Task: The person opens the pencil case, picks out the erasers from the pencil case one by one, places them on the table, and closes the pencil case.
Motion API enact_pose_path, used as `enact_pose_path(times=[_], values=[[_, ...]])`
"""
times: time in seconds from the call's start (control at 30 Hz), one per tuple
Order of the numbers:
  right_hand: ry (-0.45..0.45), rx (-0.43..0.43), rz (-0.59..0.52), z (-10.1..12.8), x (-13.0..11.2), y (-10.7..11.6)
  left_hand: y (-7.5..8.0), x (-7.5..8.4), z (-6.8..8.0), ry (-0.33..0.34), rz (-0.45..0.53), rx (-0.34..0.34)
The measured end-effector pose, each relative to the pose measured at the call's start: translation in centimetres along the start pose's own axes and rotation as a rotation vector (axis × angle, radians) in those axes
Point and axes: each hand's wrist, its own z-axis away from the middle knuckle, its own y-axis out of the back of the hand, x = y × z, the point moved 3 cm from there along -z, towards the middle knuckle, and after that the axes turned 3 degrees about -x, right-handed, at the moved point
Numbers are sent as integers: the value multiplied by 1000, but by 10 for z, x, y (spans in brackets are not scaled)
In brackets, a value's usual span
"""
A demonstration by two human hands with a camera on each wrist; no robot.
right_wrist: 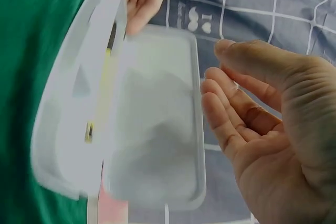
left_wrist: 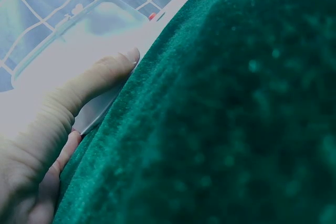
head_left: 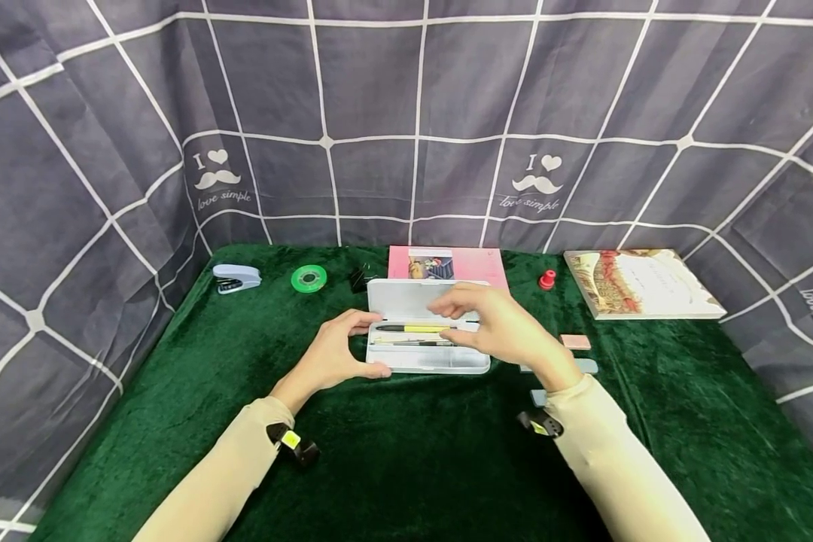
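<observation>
A white pencil case (head_left: pixel 470 363) stands with its lid (head_left: pixel 400 297) raised on the green cloth. Inside lie a yellow-and-black pen (head_left: pixel 416 329) and slimmer pens (head_left: pixel 406 343) in front of it. My left hand (head_left: pixel 328 350) grips the case's left end, thumb along the front wall and fingers at the back; in the left wrist view the thumb (left_wrist: pixel 100 80) presses the case's side. Over the right half of the case hovers my right hand (head_left: pixel 501 324). Its loosely bent fingers (right_wrist: pixel 220 111) hold nothing and appear apart from the lid in the right wrist view.
Behind the case are a pink booklet (head_left: pixel 477 263) and black binder clip (head_left: pixel 360 278). Leftward lie green tape (head_left: pixel 309 278) and a stapler (head_left: pixel 237 277). Rightward are a red stamp-like piece (head_left: pixel 547 280), a book (head_left: pixel 644 286), a pink block (head_left: pixel 575 342) and a partly hidden blue-grey item (head_left: pixel 586 366).
</observation>
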Motion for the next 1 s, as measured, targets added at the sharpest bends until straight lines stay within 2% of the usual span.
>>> enact_pose_path(times=[0.17,0.27,0.43,0.53,0.83,1.0], values=[[27,-63,-41,-26,-9,-21,0,1,0,-17,5,3],[24,-146,-60,-38,-11,-38,0,1,0,-24,4,5],[-4,-295,-2,-50,-9,-66,1,1,0,-25,3,2],[5,-355,24,-52,-8,-78,1,0,0,-26,2,-7],[103,-375,42,-53,-10,-91,2,-1,1,-22,9,-16],[95,-365,29,-53,-11,-91,1,-3,0,-30,7,-12]])
